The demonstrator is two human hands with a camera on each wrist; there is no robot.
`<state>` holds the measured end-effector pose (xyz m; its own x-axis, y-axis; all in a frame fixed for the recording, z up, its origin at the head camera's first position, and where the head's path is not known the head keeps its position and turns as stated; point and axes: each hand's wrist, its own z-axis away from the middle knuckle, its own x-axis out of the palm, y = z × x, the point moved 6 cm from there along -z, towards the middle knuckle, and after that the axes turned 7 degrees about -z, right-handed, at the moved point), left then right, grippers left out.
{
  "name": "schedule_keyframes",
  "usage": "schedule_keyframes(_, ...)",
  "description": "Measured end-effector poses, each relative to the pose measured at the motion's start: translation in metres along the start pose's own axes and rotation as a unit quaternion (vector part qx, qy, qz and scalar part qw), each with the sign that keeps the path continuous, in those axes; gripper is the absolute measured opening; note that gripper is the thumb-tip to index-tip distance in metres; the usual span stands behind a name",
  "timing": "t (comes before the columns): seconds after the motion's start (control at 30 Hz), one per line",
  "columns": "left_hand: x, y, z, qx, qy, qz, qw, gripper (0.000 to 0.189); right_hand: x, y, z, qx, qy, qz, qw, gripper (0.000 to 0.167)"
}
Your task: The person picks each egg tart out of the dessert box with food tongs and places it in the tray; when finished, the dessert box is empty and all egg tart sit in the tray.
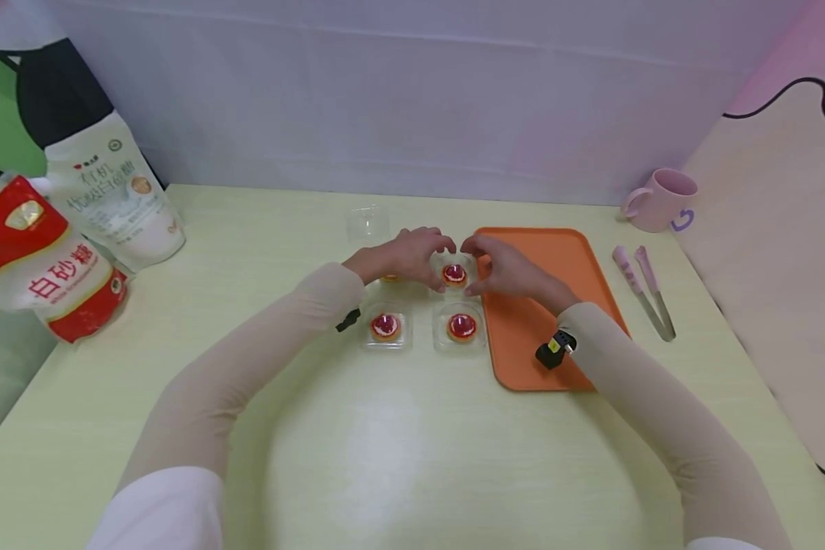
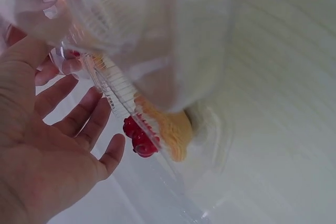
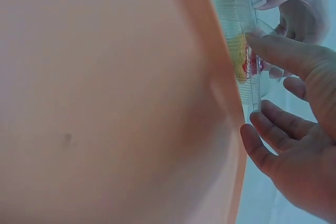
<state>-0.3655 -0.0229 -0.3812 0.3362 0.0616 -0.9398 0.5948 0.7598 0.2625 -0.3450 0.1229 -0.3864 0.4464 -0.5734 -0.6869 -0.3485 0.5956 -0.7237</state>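
A clear plastic box (image 1: 457, 259) at the back right of a group of boxes holds a small tart (image 1: 454, 276) with a glossy red topping. My left hand (image 1: 412, 256) grips its left side, with the other fingers spread beside the plastic in the left wrist view. On the opposite side, my right hand (image 1: 507, 269) holds the box, thumb and fingertips at the rim (image 3: 255, 90) in the right wrist view. Two more boxed tarts, left (image 1: 385, 326) and right (image 1: 462, 327), stand in front. Another tart (image 1: 389, 278) is mostly hidden under my left wrist.
An orange tray (image 1: 539, 344) lies under my right forearm. Tongs (image 1: 646, 294) and a pink mug (image 1: 662, 200) are at the right. An empty clear plastic piece (image 1: 367, 224) sits behind my left hand. Two sugar bags, red (image 1: 58, 267) and white (image 1: 113, 191), stand at the left.
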Motion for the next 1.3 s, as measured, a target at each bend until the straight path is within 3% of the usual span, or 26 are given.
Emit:
schedule_keyframes(0.4,0.0043,0.0009,0.0015,-0.011,0.005,-0.031,0.9994,0.077,0.0031,-0.0009,-0.0006,0.004,0.003,0.034,0.9994,0.067)
schedule_keyframes(0.87,0.0052,0.0046,0.0012,-0.021,0.028,-0.064,0.9973,0.075,0.0054,-0.0059,0.0001,0.008,0.000,0.076,0.9971,0.075)
schedule_keyframes(1.3,0.0085,0.0068,0.0035,-0.014,0.036,-0.133,0.9904,0.073,0.0050,-0.0044,0.0005,0.037,0.006,0.079,0.9961,0.074)
